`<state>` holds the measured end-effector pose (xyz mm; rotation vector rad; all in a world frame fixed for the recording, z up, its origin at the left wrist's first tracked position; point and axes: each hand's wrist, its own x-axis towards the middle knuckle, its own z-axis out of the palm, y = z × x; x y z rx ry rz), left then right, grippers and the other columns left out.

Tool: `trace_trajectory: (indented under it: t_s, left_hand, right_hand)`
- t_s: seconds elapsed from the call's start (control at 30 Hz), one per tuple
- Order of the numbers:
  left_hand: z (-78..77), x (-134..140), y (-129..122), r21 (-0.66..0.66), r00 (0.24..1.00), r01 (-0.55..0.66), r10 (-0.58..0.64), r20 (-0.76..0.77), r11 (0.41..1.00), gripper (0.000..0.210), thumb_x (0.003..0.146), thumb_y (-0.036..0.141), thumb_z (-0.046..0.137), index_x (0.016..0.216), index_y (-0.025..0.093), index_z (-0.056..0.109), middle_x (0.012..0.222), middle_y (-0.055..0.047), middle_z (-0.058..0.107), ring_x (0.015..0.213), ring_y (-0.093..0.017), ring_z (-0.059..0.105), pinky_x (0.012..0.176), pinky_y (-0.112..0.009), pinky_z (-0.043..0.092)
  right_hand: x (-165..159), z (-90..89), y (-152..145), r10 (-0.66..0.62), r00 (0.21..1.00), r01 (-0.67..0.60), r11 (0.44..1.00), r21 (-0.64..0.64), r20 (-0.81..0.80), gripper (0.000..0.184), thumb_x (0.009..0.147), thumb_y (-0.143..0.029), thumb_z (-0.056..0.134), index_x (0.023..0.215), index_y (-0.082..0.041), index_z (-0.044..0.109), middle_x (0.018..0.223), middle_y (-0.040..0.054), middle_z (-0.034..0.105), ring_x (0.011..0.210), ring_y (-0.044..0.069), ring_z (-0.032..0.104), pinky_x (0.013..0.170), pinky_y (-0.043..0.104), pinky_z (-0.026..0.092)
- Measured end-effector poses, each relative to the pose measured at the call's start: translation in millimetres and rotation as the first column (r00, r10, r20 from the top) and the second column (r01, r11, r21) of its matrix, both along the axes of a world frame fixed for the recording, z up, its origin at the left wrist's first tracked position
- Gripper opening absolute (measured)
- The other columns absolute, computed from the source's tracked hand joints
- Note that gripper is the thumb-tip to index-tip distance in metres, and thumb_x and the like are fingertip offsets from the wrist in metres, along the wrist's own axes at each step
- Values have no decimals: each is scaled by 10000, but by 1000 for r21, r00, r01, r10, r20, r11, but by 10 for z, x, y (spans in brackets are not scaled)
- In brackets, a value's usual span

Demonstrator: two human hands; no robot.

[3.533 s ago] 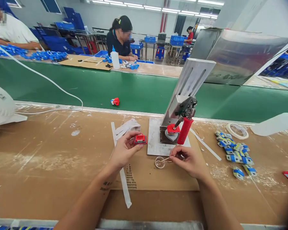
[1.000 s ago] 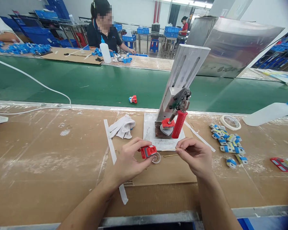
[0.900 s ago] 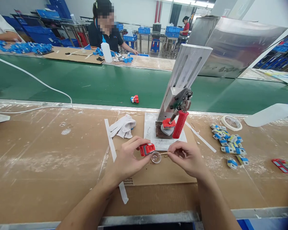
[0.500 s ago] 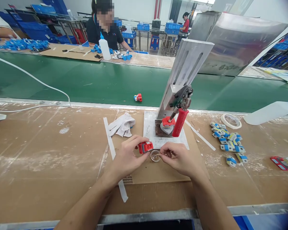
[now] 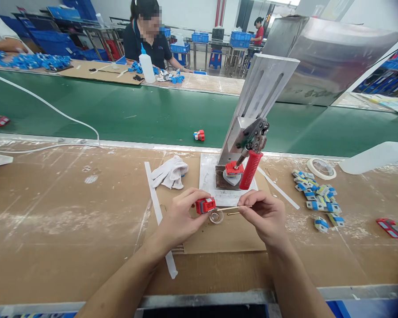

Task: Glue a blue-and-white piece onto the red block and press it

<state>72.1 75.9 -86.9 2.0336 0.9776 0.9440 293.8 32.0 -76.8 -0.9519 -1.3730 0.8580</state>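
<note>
A small red and grey toy car part (image 5: pixel 205 205) is pinched between the thumb and fingers of my left hand (image 5: pixel 184 218). My right hand (image 5: pixel 264 214) grips a thin wooden stick (image 5: pixel 228 208), whose tip points at the right end of the red part. Just below the stick tip sits a small clear round dish (image 5: pixel 216 217) on the cardboard. Behind my hands stands a metal toggle clamp press (image 5: pixel 254 132) with a red handle (image 5: pixel 250 170). Another red part (image 5: pixel 234 168) is under its plunger, on a grey block.
A white glove (image 5: pixel 171 172) and a white strip (image 5: pixel 159 212) lie left of the press. Several blue, yellow and grey parts (image 5: pixel 320 194), a tape roll (image 5: pixel 321 168) and a white bottle (image 5: pixel 374 157) are on the right. Beyond runs a green conveyor (image 5: pixel 146 115); a co-worker (image 5: pixel 151 44) sits across it.
My right hand has moved up and right from the dish, lifting the stick to the red part. The left hand has turned the part slightly. Toys on the conveyor have shifted right.
</note>
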Motion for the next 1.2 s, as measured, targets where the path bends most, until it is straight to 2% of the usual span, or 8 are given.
trace_trajectory:
  t_s: [0.13,0.3,0.53,0.8,1.03,1.2]
  left_hand:
    - [25,19,-38,9,1000,25,-25,7,1000,275,822,95,705,1067,214,666,1047,10,680,961,-96,639,845,-198,495]
    - [13,15,-32,20,1000,23,-23,4,1000,275,819,102,715,1069,206,667,1041,2,686,953,-102,643,836,-206,497]
    - [10,20,-23,28,1000,22,-22,6,999,259,830,124,722,1071,201,669,1036,-13,686,939,-116,648,829,-220,502]
    - [25,-1,-12,37,1000,8,-8,8,999,247,841,128,708,1075,199,674,1047,-30,677,936,-125,641,821,-229,510]
    - [31,-6,-14,50,1000,1,-2,9,999,254,841,107,688,1082,186,675,1062,-29,659,955,-104,641,825,-197,508]
    - [16,-43,-6,73,1000,-15,16,-4,997,286,841,99,686,1103,209,661,1076,-18,654,982,-108,639,850,-208,507]
  right_hand:
    - [-118,0,10,19,999,-21,999,-46,-47,146,836,-121,727,809,-215,619,778,-20,666,732,78,641,653,160,523]
    - [-164,22,16,31,999,-30,998,-48,24,136,841,-126,713,805,-218,619,774,-21,672,711,78,630,626,168,507]
    - [-176,14,18,19,995,-14,999,-53,98,117,852,-161,708,806,-203,609,759,8,675,673,110,612,520,210,427]
    - [-109,-18,29,-5,994,13,997,-70,114,96,850,-163,704,806,-209,633,775,15,680,694,120,621,573,227,471]
    - [-86,-71,17,-33,977,48,997,-66,209,83,866,-179,694,825,-225,638,787,6,671,707,118,605,563,226,444]
    - [74,-62,-12,-37,972,48,998,-40,232,96,883,-173,688,858,-232,616,831,-4,664,746,116,611,592,231,447]
